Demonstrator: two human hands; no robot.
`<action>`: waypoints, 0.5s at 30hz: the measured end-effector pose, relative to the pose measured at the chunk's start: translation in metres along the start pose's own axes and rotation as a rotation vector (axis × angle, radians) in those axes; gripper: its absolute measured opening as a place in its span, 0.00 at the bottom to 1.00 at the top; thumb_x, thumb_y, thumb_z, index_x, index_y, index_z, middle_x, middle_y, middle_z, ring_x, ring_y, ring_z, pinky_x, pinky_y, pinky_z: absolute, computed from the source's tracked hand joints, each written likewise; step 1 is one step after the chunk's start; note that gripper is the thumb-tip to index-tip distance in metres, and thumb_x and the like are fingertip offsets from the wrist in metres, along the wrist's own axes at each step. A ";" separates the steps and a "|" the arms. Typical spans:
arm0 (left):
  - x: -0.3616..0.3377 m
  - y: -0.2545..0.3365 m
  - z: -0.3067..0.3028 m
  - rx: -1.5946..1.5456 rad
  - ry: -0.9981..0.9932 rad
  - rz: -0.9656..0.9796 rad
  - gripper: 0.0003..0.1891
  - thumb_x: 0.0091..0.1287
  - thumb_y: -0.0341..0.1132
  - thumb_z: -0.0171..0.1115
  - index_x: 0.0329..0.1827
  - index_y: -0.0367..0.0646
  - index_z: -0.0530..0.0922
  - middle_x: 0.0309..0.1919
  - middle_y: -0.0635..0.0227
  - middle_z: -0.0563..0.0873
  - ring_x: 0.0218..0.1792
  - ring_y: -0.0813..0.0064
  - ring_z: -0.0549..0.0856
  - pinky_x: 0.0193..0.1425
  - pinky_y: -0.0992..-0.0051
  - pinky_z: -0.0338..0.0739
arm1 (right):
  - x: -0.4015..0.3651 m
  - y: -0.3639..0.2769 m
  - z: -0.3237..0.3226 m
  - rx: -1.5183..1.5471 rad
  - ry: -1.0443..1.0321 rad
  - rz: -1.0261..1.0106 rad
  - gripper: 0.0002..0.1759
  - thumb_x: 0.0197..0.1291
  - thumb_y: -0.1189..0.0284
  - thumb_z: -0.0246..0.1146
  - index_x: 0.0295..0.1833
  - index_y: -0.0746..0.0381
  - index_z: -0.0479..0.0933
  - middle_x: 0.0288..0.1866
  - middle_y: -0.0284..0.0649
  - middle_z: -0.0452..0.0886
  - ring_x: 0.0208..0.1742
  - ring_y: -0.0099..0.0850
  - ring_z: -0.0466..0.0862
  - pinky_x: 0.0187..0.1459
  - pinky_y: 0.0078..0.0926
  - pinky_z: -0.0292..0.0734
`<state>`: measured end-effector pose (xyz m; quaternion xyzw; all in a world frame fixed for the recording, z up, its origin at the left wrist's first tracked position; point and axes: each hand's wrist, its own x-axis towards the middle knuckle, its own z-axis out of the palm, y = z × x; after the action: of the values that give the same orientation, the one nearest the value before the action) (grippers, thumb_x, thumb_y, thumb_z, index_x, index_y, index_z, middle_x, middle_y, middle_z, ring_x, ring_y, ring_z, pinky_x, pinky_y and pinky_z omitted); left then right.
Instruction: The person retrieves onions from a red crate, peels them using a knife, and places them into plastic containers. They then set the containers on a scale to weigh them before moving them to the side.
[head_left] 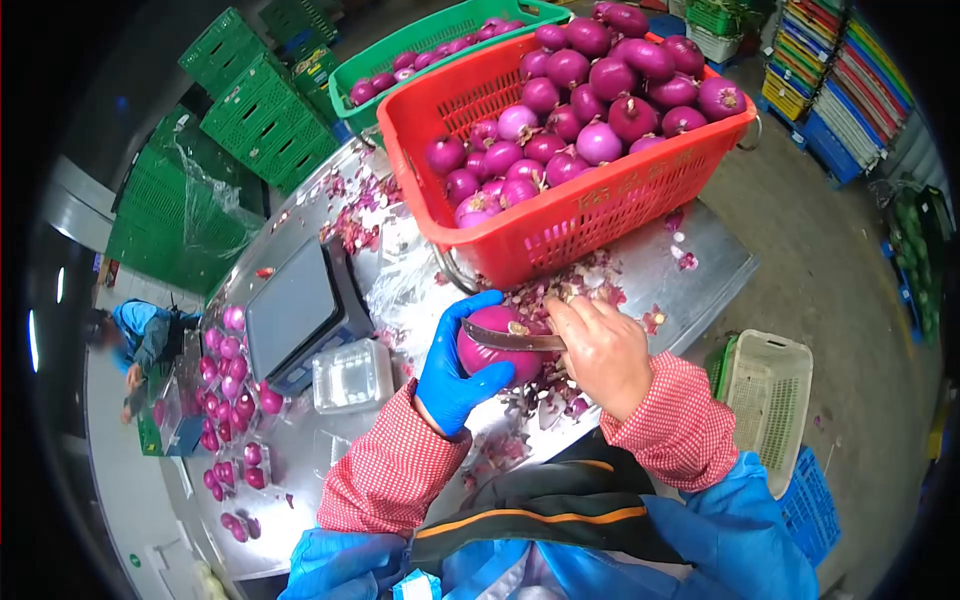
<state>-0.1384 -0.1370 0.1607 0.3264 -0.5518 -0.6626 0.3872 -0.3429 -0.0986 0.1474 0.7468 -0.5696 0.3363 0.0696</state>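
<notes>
My left hand (pixel 455 365), in a blue glove, is wrapped round a large red onion (pixel 500 365) above the metal table. My bare right hand (pixel 600 350) grips a knife (pixel 510 340), whose curved dark blade lies across the upper face of the onion; its handle is mostly hidden in my fingers. Just beyond my hands stands a red basket (pixel 600 205) heaped with red onions. Onion skins (pixel 590 275) are scattered on the table around and below my hands.
A scale (pixel 292 305) and a clear plastic box (pixel 352 377) are left of my hands. Packed onions (pixel 230 390) lie further left. A green crate (pixel 345 85) of onions stands behind the red basket. Another person (pixel 145 335) is at far left. A beige basket (pixel 768 400) is at right.
</notes>
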 end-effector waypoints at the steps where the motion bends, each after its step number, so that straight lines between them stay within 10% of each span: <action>1: -0.006 -0.003 -0.005 -0.017 0.000 -0.032 0.45 0.50 0.36 0.79 0.71 0.40 0.63 0.59 0.61 0.76 0.60 0.68 0.78 0.67 0.65 0.74 | -0.001 0.001 0.005 0.011 0.013 -0.034 0.13 0.54 0.76 0.61 0.47 0.62 0.79 0.31 0.36 0.77 0.33 0.33 0.82 0.33 0.29 0.80; 15: -0.019 -0.014 -0.015 -0.387 0.039 -0.188 0.42 0.55 0.39 0.74 0.72 0.39 0.64 0.64 0.59 0.75 0.64 0.63 0.77 0.69 0.62 0.73 | -0.018 -0.024 0.010 0.787 -0.052 0.326 0.21 0.58 0.71 0.68 0.58 0.60 0.77 0.45 0.45 0.83 0.36 0.42 0.85 0.39 0.34 0.80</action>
<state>-0.1189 -0.1263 0.1440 0.3087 -0.3738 -0.7830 0.3896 -0.3195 -0.0807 0.1359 0.6250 -0.5100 0.5155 -0.2891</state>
